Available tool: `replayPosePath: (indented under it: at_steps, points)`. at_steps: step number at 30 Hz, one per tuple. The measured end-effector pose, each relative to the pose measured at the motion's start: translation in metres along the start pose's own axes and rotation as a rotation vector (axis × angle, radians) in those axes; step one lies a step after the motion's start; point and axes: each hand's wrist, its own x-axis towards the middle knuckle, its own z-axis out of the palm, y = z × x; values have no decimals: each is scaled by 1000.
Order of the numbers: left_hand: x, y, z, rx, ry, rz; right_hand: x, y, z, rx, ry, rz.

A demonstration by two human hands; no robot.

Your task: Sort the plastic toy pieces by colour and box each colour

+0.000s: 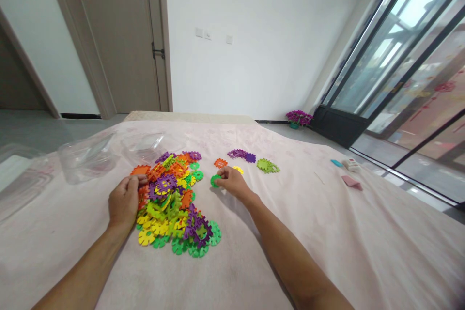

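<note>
A heap of colourful plastic interlocking building pieces (160, 225) lies in front of me, made of yellow, green, orange and purple notched discs and square frames. My left hand (125, 201) is at the heap's left edge, closed at an orange interlocking piece (140, 169); its inner fingers are partly hidden. To the right of the heap, my right hand (233, 183) pinches a green notched disc (215, 181) just over the cloth. Beyond that hand lie an orange square piece (220, 162) and a yellow disc (239, 169).
Purple pieces (238, 153) and light green pieces (267, 165) lie farther back on the pink cloth (290, 213). Clear plastic containers (87, 157) stand at the left. A pink item (351, 182), a small white item (350, 164) and a blue one (336, 162) lie at the right.
</note>
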Motion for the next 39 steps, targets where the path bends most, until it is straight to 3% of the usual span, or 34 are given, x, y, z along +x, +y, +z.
replayPosePath:
  at_steps: [3,5,12,19,22,27,32,36,39]
  points:
    - [0,-1,0,9,0,-9,4,12,-22,-278,199,-24]
    - [0,0,0,7,-1,-13,3,18,-28,-382,251,-64]
    - [-1,2,-1,0,2,-11,-8,17,-19,-513,56,-287]
    - [0,0,-1,6,-5,-4,-8,15,-28,-632,111,-154]
    - [-1,2,-1,13,-5,-3,-7,21,-30,-623,198,-122]
    - [-2,5,-1,14,-1,-10,-7,28,-31,-634,149,-150]
    - [-1,1,-1,16,-8,-3,-6,31,-30,-614,244,-134]
    - [0,-1,-1,14,-4,8,-5,23,-21,-506,262,-233]
    - [0,0,-1,13,-9,-5,-9,5,-5,-376,170,-289]
